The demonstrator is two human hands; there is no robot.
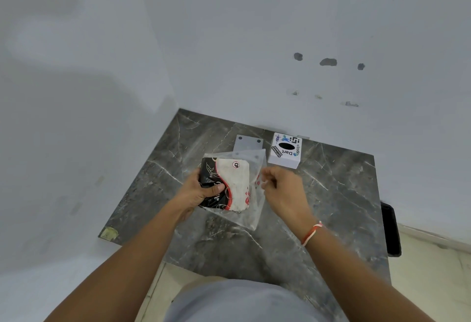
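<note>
Walls: back wall (254,28) and left wall (63,117), plain pale grey-white, meeting in a corner behind the table's far left corner.
Marks: three dark holes (328,61) in a row on the back wall, with smaller scuffs (351,104) below them.
Table (331,194): dark grey marble top with white veins, its far edge against the back wall; yellowish sticker (109,233) at the near left corner.
Floor (433,270): pale cream tiles.
Black object (391,230): beside the right edge, kind unclear.
Light: soft, even.

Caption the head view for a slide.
Left hand grips a folded printed cloth in a clear bag; right hand pinches the bag's edge over a marble table.
</note>
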